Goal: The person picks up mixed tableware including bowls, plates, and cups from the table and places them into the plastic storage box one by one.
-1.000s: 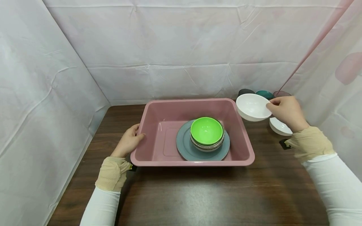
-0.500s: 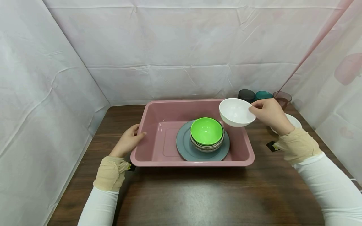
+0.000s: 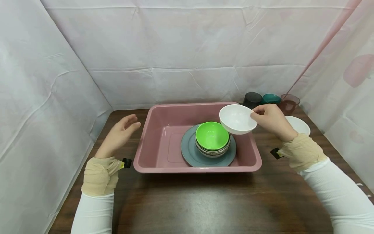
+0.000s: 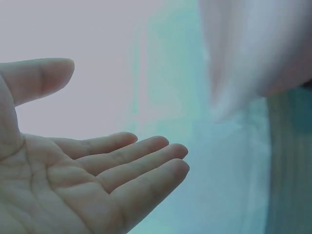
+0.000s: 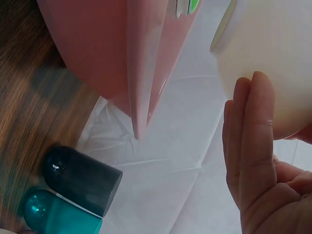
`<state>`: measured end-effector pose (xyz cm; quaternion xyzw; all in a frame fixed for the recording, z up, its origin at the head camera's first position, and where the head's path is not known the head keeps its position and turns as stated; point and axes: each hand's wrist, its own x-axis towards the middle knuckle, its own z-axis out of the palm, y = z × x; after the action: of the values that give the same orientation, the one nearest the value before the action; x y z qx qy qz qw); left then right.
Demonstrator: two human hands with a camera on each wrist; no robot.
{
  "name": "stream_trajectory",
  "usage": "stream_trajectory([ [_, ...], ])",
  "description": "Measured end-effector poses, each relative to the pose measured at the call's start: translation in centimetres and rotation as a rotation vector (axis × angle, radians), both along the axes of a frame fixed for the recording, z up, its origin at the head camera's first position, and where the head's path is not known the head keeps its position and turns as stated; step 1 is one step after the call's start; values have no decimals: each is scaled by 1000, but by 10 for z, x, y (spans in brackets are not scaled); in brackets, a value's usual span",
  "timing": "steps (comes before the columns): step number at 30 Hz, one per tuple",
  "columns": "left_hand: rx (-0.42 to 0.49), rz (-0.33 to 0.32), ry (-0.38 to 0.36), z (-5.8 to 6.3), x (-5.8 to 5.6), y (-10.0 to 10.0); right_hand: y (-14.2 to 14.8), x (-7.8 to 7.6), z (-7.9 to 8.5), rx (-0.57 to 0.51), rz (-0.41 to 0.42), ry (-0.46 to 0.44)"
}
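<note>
My right hand [image 3: 271,121] pinches the rim of a white bowl [image 3: 237,119], thumb inside and fingers along the outer wall. In the right wrist view the bowl [image 5: 273,53] shows its underside and foot ring. It hangs over the right side of a pink basin [image 3: 157,169]. Inside the basin, a green bowl [image 3: 212,136] tops a stack of bowls with speckled rims [image 3: 214,154], on a grey-blue plate [image 3: 190,152]. My left hand [image 3: 118,135] is apart from the basin's left rim, holding nothing; its fingers and palm [image 4: 68,185] lie extended in the left wrist view.
Behind the right hand stand a dark cup [image 3: 252,99], a teal cup [image 3: 271,98] and a clear pinkish cup [image 3: 289,103]. Another white bowl [image 3: 299,125] sits on the wooden table [image 3: 198,201] at the right. White sheets [image 3: 190,48] hang around the back and sides.
My right hand has carried the white bowl leftward from beyond the basin's right edge to over it. My left hand has let go of the basin's rim and drawn away left.
</note>
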<state>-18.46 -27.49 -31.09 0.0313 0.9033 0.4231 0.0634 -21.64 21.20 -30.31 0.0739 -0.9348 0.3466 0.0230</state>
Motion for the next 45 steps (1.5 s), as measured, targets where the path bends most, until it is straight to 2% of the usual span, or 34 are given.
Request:
stream_trajectory([
  [4, 21, 6, 54, 20, 4, 10, -4, 1, 2, 20, 14, 1],
  [8, 56, -12, 81, 27, 2, 32, -9, 1, 3, 19, 21, 6],
  [14, 122, -127, 97, 22, -12, 78, -14, 2, 4, 20, 29, -4],
  [17, 140, -182, 69, 21, -17, 100, -17, 3, 4, 18, 44, -10],
  [21, 134, -213, 24, 20, -20, 126, -20, 3, 5, 13, 61, -20],
  [27, 101, -252, -1, 13, -26, 157, -27, 6, 7, -2, 81, -27],
  [34, 153, -299, -67, 9, -31, 183, -32, 10, 6, 1, 95, -19],
  [41, 227, -300, -99, 6, -34, 200, -37, 11, 6, -5, 99, -30],
  [45, 196, -298, -87, 6, -34, 207, -38, 12, 7, -16, 108, -51],
])
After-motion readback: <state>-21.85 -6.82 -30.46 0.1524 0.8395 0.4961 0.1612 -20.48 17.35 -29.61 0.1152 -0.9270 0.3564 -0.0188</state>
